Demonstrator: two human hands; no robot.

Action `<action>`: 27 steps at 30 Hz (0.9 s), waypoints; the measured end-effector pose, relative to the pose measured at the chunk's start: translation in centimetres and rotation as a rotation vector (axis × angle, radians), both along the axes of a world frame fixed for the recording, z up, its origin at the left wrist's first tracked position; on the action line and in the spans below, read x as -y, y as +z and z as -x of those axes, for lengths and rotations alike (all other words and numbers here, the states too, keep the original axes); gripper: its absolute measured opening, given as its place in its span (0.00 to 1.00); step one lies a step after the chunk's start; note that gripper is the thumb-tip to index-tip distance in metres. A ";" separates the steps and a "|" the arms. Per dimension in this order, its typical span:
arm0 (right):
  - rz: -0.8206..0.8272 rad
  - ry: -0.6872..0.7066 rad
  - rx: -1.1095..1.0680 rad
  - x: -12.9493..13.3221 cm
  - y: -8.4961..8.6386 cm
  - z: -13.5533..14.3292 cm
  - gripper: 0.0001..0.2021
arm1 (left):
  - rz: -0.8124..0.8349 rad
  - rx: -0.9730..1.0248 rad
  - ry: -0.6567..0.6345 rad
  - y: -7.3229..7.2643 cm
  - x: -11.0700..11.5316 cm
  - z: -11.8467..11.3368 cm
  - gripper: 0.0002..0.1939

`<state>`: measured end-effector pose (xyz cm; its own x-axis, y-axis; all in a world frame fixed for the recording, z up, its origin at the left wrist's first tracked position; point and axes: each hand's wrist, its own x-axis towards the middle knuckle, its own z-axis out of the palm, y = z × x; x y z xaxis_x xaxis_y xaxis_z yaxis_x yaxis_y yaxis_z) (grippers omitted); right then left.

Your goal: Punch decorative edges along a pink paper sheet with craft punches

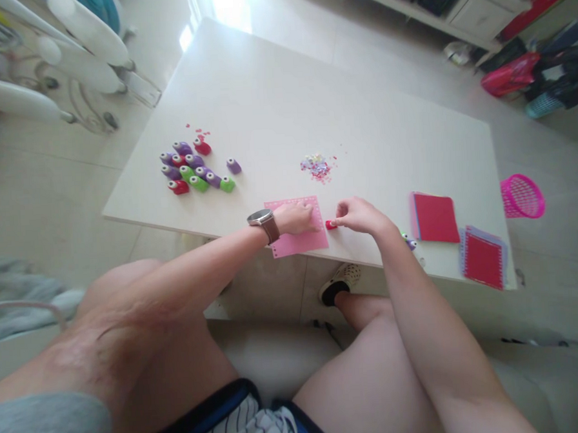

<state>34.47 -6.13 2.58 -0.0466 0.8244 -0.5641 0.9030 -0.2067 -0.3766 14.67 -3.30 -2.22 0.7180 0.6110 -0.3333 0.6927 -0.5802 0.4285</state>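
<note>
A pink sheet of paper point(293, 245) lies at the table's near edge, with small holes punched along its borders. My left hand point(296, 217), a watch on its wrist, is on the sheet with its fingers bent near the right border, holding it against the table. Just off the sheet's right edge, my right hand point(359, 214) has its thumb and fingers closed on a small red craft punch point(331, 224). My fingers partly cover the punch, so I cannot tell whether it touches the paper.
Several purple, green and red craft punches point(194, 170) stand on the left of the white table point(361, 122). Paper bits point(317, 168) lie heaped beyond my hands. To the right are a red paper stack point(435, 218), punched sheets point(485, 258) and a pink basket point(523, 196).
</note>
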 end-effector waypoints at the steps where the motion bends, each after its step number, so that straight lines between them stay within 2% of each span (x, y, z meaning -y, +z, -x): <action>1: -0.021 -0.010 -0.010 0.1 0.1 -0.2 0.09 | -0.002 -0.008 -0.018 -0.1 0.0 0.1 0.24; 3: -0.036 -0.002 -0.036 0.3 -0.1 -0.5 0.08 | -0.017 -0.021 -0.054 -0.3 0.2 0.3 0.25; 6: -0.014 0.099 -0.032 0.5 -1.0 -0.2 0.12 | -0.028 -0.006 -0.051 -0.5 0.3 0.4 0.26; 9: -0.042 0.195 0.032 0.6 -1.5 0.1 0.09 | -0.018 0.001 -0.044 -0.6 0.4 0.4 0.25; 15: -0.082 0.195 0.192 0.5 -0.9 -1.3 0.08 | -0.054 -0.048 -0.067 -0.6 0.5 0.4 0.26; 19: 0.001 0.201 0.295 0.8 -1.2 -2.1 0.09 | -0.071 -0.045 -0.072 -0.4 0.6 0.4 0.23; 23: -0.052 0.175 0.116 0.9 -1.5 -2.1 0.14 | -0.058 -0.049 -0.065 -0.5 0.6 0.5 0.23; 27: -0.075 0.189 -0.080 0.9 -1.3 -1.8 0.14 | -0.066 -0.041 -0.059 -0.9 0.5 0.5 0.24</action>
<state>36.28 -7.02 1.25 -0.2462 0.8362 -0.4900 0.8895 -0.0058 -0.4568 14.15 -3.82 -3.17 0.7402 0.5895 -0.3233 0.6724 -0.6469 0.3597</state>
